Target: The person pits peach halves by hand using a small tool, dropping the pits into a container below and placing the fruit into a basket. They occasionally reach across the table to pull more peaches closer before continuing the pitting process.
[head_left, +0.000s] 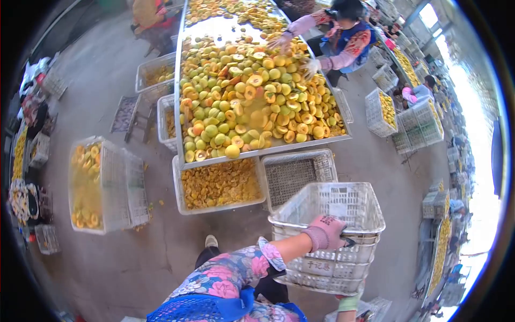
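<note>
A stack of white plastic crates (327, 263), apparently two nested together, is in front of me on the right, slightly tilted. The top crate looks empty inside. My left hand (328, 233), in a pink glove with dark fingertips, is closed over the near rim of the stack. Lower down, my right hand (350, 304), in a pale green glove, is at the bottom edge of the stack, its fingers partly hidden by the crates. Just beyond the stack, an empty grey-white crate (300, 174) lies on the floor beside a crate of orange fruit pieces (220, 185).
A metal-edged table (263, 151) heaped with halved yellow-green fruit (236, 107) stands ahead. A gloved co-worker (348, 45) handles fruit at its right side. Fruit-filled crates (115, 196) stand at left; more crates (418, 126) and tables line the right.
</note>
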`<action>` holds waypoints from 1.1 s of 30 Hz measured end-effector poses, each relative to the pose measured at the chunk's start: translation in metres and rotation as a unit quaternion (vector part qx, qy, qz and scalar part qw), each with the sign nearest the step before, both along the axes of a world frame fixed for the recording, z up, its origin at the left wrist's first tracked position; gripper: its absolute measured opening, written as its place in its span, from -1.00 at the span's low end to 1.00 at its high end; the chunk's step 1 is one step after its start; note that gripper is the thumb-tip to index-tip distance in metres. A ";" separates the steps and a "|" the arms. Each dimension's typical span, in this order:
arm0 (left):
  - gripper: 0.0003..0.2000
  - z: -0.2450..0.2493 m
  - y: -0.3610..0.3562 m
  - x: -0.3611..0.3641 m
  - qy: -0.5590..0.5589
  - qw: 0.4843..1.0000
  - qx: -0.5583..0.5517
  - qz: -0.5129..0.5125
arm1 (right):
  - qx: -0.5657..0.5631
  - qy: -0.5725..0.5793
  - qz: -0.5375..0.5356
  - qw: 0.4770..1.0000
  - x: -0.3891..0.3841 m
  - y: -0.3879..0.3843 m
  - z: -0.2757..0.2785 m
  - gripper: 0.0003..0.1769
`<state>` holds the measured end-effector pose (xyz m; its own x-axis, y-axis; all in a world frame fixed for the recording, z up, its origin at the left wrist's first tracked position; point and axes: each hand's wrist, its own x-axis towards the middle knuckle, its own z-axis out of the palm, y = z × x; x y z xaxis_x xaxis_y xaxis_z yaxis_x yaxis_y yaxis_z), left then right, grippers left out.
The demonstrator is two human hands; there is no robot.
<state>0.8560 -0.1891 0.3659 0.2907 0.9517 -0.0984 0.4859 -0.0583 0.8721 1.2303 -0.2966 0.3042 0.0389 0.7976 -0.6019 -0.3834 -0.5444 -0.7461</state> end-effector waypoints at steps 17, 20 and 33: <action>-0.37 -0.067 0.159 -0.047 0.011 0.978 -0.201 0.050 | -0.116 0.086 -0.100 0.984 -0.129 0.172 -0.047 -0.41; -0.28 -0.132 0.180 -0.029 0.109 0.975 -0.092 0.168 | -0.183 -0.011 -0.065 0.981 -0.065 0.153 -0.122 -0.42; -0.39 -0.081 -0.133 -0.260 0.084 0.929 -0.352 0.073 | 0.105 -0.390 0.623 0.670 -0.117 0.014 -0.149 -0.57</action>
